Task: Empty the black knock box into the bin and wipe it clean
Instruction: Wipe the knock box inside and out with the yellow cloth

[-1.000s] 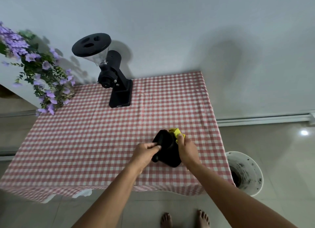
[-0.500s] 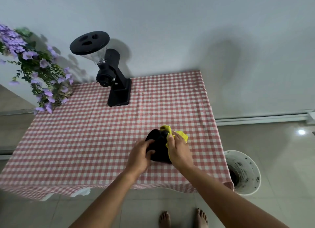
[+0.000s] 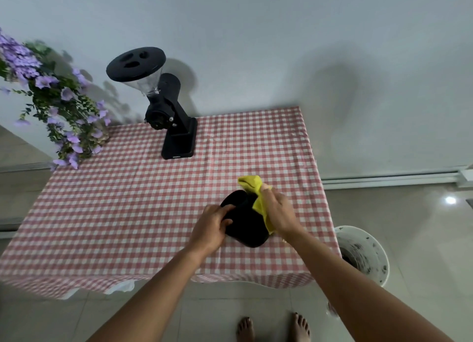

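Observation:
The black knock box (image 3: 245, 220) lies tilted on the red-checked tablecloth (image 3: 143, 208) near the table's front right corner. My left hand (image 3: 213, 226) grips its left side. My right hand (image 3: 279, 212) presses a yellow cloth (image 3: 256, 188) against the box's right side and upper rim; part of the cloth sticks up past my fingers. The inside of the box is hidden from me. A white bin (image 3: 368, 254) with dark grounds smeared inside stands on the floor just right of the table.
A black coffee grinder (image 3: 166, 116) with a clear hopper stands at the back of the table. Purple flowers (image 3: 51, 103) hang over the back left corner. The table's front edge is close to my bare feet (image 3: 271, 329) on the tiled floor.
My right hand with the yellow cloth has slid along the box's right side and lifted slightly. The left hand has kept its hold, and the box has turned a little.

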The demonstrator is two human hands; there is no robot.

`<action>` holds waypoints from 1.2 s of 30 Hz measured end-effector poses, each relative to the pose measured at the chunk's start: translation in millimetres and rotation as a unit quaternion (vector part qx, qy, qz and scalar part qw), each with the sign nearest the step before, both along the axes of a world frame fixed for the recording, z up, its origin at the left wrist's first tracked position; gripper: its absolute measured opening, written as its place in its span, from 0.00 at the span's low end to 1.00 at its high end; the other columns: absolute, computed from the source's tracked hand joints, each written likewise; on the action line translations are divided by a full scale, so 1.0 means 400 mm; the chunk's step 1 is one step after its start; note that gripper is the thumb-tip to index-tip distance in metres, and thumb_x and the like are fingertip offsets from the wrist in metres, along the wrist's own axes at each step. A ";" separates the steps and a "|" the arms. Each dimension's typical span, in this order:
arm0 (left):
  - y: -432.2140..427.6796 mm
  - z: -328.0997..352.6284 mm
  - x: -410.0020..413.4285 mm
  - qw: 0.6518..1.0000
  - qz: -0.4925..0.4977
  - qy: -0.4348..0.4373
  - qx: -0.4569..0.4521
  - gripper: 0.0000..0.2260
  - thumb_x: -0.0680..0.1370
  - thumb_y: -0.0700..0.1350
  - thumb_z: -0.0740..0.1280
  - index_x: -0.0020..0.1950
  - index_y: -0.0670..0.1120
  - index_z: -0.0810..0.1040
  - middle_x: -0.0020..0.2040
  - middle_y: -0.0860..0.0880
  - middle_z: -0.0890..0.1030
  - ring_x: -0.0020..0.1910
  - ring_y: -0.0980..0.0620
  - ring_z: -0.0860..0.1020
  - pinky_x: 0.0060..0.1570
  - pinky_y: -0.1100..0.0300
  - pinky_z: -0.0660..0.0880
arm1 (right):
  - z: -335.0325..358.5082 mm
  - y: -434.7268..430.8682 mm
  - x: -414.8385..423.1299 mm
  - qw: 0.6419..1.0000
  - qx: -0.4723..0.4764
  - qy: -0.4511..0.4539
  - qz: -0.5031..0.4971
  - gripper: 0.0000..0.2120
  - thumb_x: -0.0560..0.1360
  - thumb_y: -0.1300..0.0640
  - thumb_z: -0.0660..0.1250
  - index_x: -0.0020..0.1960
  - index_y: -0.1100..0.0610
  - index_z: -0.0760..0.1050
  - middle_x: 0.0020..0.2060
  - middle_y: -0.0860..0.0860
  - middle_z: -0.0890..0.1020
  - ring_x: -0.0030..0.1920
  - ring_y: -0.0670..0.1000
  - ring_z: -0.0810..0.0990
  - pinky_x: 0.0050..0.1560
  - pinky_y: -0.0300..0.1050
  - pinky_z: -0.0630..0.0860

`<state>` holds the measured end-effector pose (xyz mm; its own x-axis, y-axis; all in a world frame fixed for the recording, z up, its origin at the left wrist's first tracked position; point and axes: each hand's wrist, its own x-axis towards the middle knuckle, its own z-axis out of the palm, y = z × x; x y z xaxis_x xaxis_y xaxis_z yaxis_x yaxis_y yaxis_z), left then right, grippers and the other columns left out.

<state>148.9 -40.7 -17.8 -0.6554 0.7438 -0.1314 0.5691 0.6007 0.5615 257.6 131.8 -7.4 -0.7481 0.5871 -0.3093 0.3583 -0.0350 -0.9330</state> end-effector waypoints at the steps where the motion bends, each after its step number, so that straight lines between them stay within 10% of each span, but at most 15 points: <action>1: 0.002 -0.001 -0.003 1.000 -0.003 0.001 -0.002 0.18 0.84 0.45 0.61 0.75 0.49 0.73 0.63 0.45 0.76 0.63 0.48 0.75 0.59 0.64 0.70 | 0.001 -0.009 -0.008 0.996 0.070 -0.020 0.051 0.23 0.79 0.38 0.55 0.61 0.52 0.77 0.55 0.49 0.78 0.56 0.50 0.77 0.59 0.50 0.75; 4: 0.005 0.000 -0.007 1.000 -0.012 0.006 -0.008 0.18 0.84 0.45 0.62 0.75 0.50 0.73 0.63 0.45 0.76 0.64 0.48 0.74 0.60 0.63 0.70 | 0.009 -0.021 -0.024 0.982 0.177 -0.016 0.066 0.18 0.82 0.46 0.57 0.65 0.52 0.76 0.53 0.45 0.74 0.56 0.48 0.74 0.56 0.45 0.71; 10: 0.003 0.010 0.015 0.995 -0.071 0.069 -0.014 0.18 0.83 0.43 0.64 0.74 0.47 0.74 0.62 0.44 0.78 0.64 0.46 0.73 0.56 0.57 0.74 | 0.042 0.024 -0.070 0.987 0.094 -0.128 0.015 0.14 0.76 0.56 0.62 0.33 0.56 0.66 0.29 0.49 0.70 0.30 0.48 0.69 0.29 0.41 0.65; 16: -0.011 0.001 0.024 0.991 -0.082 0.107 0.009 0.18 0.82 0.42 0.66 0.72 0.45 0.76 0.60 0.44 0.78 0.61 0.45 0.76 0.54 0.54 0.79 | 0.047 0.050 -0.025 0.979 -0.163 -0.032 -0.119 0.14 0.78 0.52 0.66 0.46 0.64 0.81 0.37 0.56 0.82 0.36 0.53 0.80 0.42 0.46 0.77; 22: -0.021 0.003 0.024 0.986 -0.098 0.134 0.025 0.17 0.80 0.39 0.68 0.69 0.43 0.78 0.61 0.42 0.81 0.61 0.43 0.78 0.53 0.52 0.82 | 0.034 -0.042 0.010 0.987 -0.143 0.050 0.058 0.17 0.81 0.46 0.60 0.59 0.54 0.81 0.52 0.53 0.85 0.55 0.52 0.84 0.57 0.46 0.79; 30: -0.030 -0.008 0.035 0.986 -0.080 0.141 0.038 0.16 0.80 0.39 0.68 0.68 0.43 0.79 0.61 0.42 0.81 0.61 0.42 0.79 0.53 0.50 0.82 | 0.048 -0.042 -0.010 0.990 -0.114 -0.055 0.058 0.30 0.77 0.37 0.55 0.62 0.60 0.77 0.51 0.59 0.82 0.53 0.58 0.80 0.59 0.50 0.76; 36: -0.049 -0.010 0.050 0.993 -0.023 0.114 0.010 0.20 0.79 0.52 0.57 0.68 0.47 0.77 0.59 0.46 0.80 0.61 0.47 0.76 0.47 0.54 0.81 | 0.046 -0.089 -0.019 0.990 0.060 -0.064 0.111 0.23 0.74 0.33 0.57 0.65 0.40 0.73 0.58 0.45 0.81 0.58 0.48 0.78 0.61 0.51 0.75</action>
<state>169.1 -60.2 -22.0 -0.6324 0.7740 0.0315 0.7090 0.5619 0.4262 250.1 96.4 10.9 -0.8222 0.4498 -0.3487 0.4605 0.1657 -0.8720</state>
